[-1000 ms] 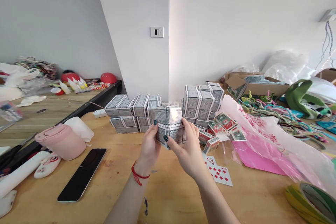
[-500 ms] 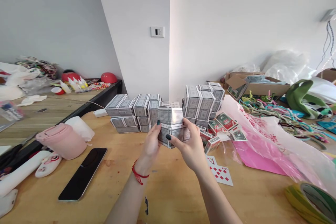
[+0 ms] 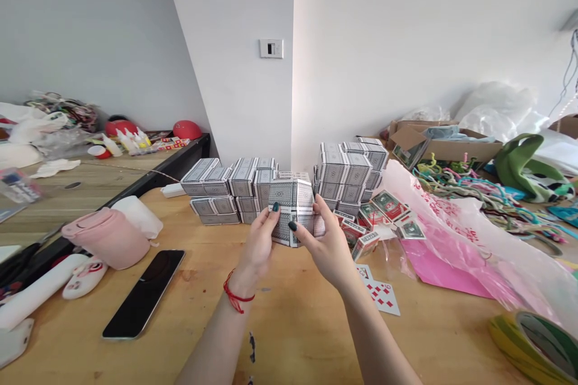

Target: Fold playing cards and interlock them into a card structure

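A box-shaped block folded from grey-patterned playing cards (image 3: pixel 291 201) is held up in front of me. My left hand (image 3: pixel 259 240) grips its left side, the dark-nailed thumb on the near face. On the right, my right hand (image 3: pixel 327 243) holds the lower corner and side, thumb across the front. My other fingers are mostly hidden behind the block. Similar card blocks (image 3: pixel 208 189) are stacked two high behind on the left. A taller stack of card blocks (image 3: pixel 345 174) rises behind on the right.
Right of my hands lie opened card boxes (image 3: pixel 365 243) and loose playing cards (image 3: pixel 383 296). Pink plastic (image 3: pixel 433 234) and a tape roll (image 3: pixel 537 343) are further right. A phone (image 3: pixel 144 295) and a pink lidded cup (image 3: pixel 106 237) sit left.
The held card block is tipped slightly, showing more of its top. Both hands keep their grip with little movement. The camera view has shifted slightly.
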`<state>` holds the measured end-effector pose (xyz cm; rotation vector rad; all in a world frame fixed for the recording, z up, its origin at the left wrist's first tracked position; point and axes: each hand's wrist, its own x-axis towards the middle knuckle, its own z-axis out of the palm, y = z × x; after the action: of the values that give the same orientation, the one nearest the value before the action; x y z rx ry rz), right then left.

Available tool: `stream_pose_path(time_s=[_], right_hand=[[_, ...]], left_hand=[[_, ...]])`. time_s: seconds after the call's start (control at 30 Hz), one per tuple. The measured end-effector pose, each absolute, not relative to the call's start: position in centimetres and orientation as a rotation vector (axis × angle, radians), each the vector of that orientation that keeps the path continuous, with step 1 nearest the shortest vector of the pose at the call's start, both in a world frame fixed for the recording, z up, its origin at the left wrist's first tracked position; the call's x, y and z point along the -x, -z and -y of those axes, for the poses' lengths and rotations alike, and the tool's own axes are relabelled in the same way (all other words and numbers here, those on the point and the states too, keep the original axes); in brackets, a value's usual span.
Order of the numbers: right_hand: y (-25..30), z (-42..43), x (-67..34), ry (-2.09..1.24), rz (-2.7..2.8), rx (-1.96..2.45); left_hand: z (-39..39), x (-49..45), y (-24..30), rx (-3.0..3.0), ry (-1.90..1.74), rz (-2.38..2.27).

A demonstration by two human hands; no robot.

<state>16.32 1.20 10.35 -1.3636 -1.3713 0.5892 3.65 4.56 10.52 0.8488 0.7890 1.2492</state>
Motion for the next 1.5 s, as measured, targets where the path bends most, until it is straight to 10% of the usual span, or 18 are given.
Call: stream_pose_path(time_s=[1.5], right_hand=[[-10.2, -1.4, -16.3, -0.425, 1.428, 1.395]], left_hand=[[-4.4, -3.2, -10.4, -1.407, -1.227, -0.946]])
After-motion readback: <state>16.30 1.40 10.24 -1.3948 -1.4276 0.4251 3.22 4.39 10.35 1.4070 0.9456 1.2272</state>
